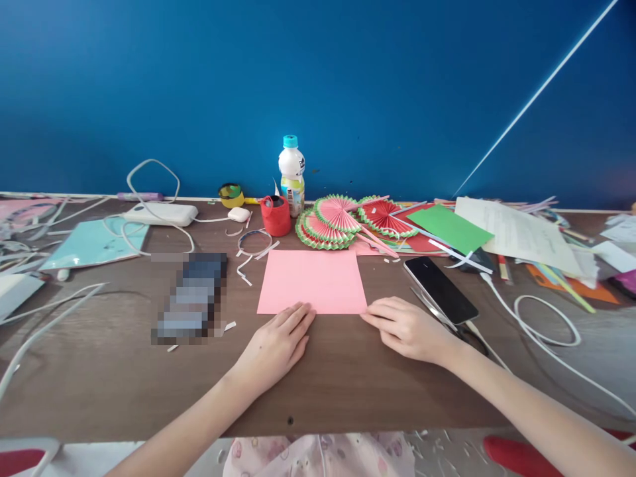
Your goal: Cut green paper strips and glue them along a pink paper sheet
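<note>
A sheet of pink paper (312,281) lies flat on the brown table in front of me. My left hand (278,344) rests on its near edge, fingers stretched out and lying flat, thumb apart. At the near right corner, my right hand (410,331) touches the paper with extended fingertips, its thumb lower and apart from them. Just behind the sheet are folded paper fans (334,222) in pink, red and green. A black phone (441,289) lies beside my right hand, with metal scissors-like handles partly hidden under it.
A bottle with a blue cap (292,175) and a red tape roll (275,215) stand at the back. Left are a blurred-out dark object (191,298), a white power strip (161,213) and cables. Green paper (450,228), printed sheets and a white cable (541,341) lie right.
</note>
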Available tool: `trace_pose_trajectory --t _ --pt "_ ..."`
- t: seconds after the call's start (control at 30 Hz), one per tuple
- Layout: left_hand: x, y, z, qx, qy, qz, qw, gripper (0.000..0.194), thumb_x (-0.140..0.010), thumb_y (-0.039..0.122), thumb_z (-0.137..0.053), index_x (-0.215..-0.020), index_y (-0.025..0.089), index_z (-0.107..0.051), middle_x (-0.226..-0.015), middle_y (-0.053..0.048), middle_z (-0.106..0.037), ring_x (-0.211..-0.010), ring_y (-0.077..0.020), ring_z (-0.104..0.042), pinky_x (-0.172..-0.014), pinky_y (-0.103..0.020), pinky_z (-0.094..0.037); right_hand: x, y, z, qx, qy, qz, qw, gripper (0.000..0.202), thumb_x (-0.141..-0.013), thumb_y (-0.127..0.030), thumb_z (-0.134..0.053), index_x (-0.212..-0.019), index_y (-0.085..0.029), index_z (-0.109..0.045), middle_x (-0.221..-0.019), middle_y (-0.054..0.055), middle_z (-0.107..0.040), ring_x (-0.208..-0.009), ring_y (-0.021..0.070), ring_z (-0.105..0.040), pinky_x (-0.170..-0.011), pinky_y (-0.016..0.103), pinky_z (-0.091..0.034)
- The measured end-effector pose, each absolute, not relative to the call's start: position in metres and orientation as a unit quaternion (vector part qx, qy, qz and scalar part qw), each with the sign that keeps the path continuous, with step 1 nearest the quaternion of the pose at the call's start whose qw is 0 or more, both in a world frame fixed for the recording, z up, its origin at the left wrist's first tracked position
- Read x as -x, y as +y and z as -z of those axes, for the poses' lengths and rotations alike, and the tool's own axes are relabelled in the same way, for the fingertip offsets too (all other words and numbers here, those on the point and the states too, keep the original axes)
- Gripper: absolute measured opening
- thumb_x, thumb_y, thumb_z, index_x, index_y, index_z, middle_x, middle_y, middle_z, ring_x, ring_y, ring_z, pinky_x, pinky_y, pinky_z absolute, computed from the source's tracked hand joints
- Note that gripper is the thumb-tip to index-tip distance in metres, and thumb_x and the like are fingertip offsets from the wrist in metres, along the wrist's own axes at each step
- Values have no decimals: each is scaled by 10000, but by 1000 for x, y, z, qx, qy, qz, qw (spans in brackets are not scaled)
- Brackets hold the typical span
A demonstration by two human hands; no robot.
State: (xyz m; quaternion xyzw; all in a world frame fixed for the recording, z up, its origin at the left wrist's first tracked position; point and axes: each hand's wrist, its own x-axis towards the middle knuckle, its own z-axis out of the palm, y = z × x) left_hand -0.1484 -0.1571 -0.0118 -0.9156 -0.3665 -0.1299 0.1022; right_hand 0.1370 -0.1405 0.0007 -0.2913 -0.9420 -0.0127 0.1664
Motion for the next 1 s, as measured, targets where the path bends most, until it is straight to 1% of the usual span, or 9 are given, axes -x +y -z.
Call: trace_pose_trajectory --t 0.2,0.27,0.3,0.37,0.43,0.57,0.67,0.9,1.0 --pt "145 -158 9 916 -370 121 99 374 -876 199 -422 -1222 130 -544 -1235 -82 -594 -1136 -229 -548 -945 -346 -484 -162 -143 -12 357 -906 17 225 261 -798 -68 -431 -797 -162 -675 -808 77 -688 -749 187 -627 -696 364 -525" --pt "144 -158 9 916 -371 118 99 371 -874 201 -425 -1219 135 -546 -1230 -86 -595 -1134 -229 -548 -943 -346 -483 -147 -140 -14 363 -899 10 245 259 -808 -75 -438 -872 -153 -675 -870 83 -703 -806 193 -638 -733 373 -529" --pt "144 -158 9 915 -373 117 99 370 -874 201 -424 -1218 140 -547 -1230 -89 -594 -1138 -228 -545 -946 -348 -479 -137 -139 -13 361 -900 4 245 281 -820 -83 -435 -965 -149 -666 -966 90 -700 -896 201 -635 -787 380 -526" --pt "143 -158 9 916 -372 118 96 367 -874 196 -418 -1212 145 -550 -1227 -96 -594 -1142 -227 -542 -945 -352 -477 -112 -137 -9 345 -910 -18 229 342 -845 -109 -423 -1129 -140 -611 -1184 96 -628 -1096 202 -573 -945 393 -473" --pt "143 -157 8 917 -368 119 97 363 -873 185 -413 -1203 141 -558 -1221 -98 -598 -1134 -225 -548 -937 -351 -482 -92 -136 -1 330 -922 -42 196 374 -863 -130 -414 -1202 -120 -570 -1277 96 -562 -1205 204 -498 -1021 391 -421" --pt "150 -156 5 916 -364 124 111 350 -869 159 -404 -1168 135 -583 -1202 -87 -616 -1095 -214 -577 -917 -342 -492 -79 -135 13 341 -920 -66 184 381 -874 -124 -397 -1211 -134 -574 -1258 71 -576 -1245 210 -456 -1047 411 -399" --pt "162 -156 1 910 -372 126 129 345 -858 147 -409 -1144 145 -601 -1181 -82 -630 -1076 -221 -587 -903 -354 -494 -84 -134 15 342 -918 -75 189 381 -873 -125 -406 -1212 -158 -577 -1254 52 -578 -1238 206 -464 -1042 407 -409" --pt "203 -161 -5 896 -384 118 191 333 -850 159 -414 -1096 161 -638 -1174 -74 -634 -1030 -258 -601 -856 -398 -494 -92 -133 14 346 -917 -71 186 367 -868 -130 -413 -1185 -146 -598 -1241 38 -586 -1231 200 -472 -1046 390 -408" --pt "219 -161 -8 887 -395 126 204 299 -845 158 -429 -1019 178 -671 -1172 -67 -635 -1043 -257 -592 -874 -395 -478 -94 -134 15 347 -916 -73 189 368 -864 -129 -413 -1180 -151 -602 -1237 31 -589 -1230 193 -473 -1040 383 -416"
